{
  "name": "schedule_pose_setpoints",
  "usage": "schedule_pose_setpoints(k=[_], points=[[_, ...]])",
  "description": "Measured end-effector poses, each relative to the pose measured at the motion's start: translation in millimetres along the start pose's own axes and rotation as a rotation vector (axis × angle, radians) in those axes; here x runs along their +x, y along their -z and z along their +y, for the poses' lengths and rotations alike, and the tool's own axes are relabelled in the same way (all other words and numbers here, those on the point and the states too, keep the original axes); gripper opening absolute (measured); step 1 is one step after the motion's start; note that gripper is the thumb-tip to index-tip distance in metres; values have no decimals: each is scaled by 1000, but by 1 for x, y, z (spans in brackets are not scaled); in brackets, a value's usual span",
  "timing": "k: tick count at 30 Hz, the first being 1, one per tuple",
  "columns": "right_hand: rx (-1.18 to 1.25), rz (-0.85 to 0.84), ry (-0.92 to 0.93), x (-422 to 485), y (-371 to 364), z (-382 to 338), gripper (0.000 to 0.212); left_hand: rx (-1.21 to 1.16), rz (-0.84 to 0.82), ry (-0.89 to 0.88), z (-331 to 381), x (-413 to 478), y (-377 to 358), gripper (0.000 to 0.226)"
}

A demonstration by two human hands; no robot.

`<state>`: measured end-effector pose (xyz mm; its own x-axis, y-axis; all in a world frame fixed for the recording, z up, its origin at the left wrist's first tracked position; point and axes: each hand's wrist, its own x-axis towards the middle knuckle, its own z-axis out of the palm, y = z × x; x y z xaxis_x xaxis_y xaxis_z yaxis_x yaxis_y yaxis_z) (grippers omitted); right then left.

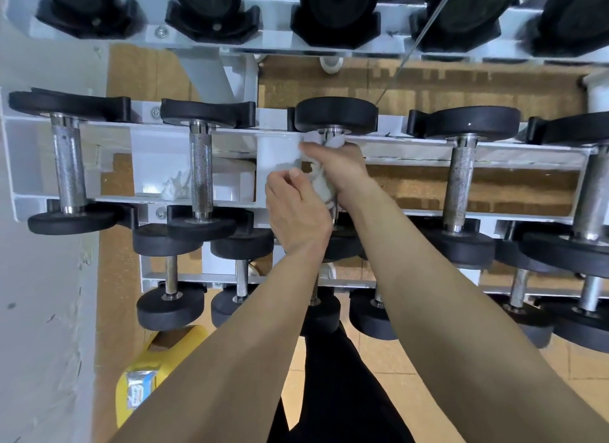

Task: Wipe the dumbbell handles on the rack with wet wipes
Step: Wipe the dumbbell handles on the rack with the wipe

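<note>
L hand (pixel 296 212), R hand (pixel 342 169) grip wipe (pixel 323 185) round handle (pixel 333 212); 2nd wipe (pixel 173 187), jug (pixel 145 370) nearby

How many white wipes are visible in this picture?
2: one wipe gripped by the right hand round the middle dumbbell; one crumpled wipe lying on the rack, left. Others may be hidden.

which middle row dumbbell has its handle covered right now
The third dumbbell from the left: the right hand grips a white wipe around its handle; the others show bare metal.
</note>
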<state>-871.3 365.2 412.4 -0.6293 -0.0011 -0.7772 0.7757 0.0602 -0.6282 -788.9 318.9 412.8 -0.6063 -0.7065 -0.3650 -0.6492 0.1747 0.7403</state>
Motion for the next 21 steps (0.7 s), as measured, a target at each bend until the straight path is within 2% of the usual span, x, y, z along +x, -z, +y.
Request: schedule_pose_setpoints(k=[3, 4, 8, 10, 13, 17, 19, 21], points=[[47, -278, -98, -1, 18, 12, 28, 11, -18, 13, 0, 2, 0, 25], [18, -322, -105, -2, 22, 18, 32, 18, -29, 21, 0, 2, 0, 24], [-484, -248, 93, -13, 32, 28, 26, 10, -73, 32, 2, 1, 3, 23], [-624, -216, 149, -25, 40, 29, 25, 10, -106, 66, 3, 1, 4, 22], [-565, -72, 223, -43, 54, 31, 26, -15, -148, 83, 5, -1, 8, 17], [-258, 25, 177, -62, 66, 25, 12, -128, -121, 86, 7, -7, 18, 10], [-109, 27, 174, -73, 71, 21, 21, -177, -95, 60, 9, -14, 26, 11], [53, -82, 155, -83, 76, 17, 31, -248, -160, 47, 14, -25, 35, 13]])
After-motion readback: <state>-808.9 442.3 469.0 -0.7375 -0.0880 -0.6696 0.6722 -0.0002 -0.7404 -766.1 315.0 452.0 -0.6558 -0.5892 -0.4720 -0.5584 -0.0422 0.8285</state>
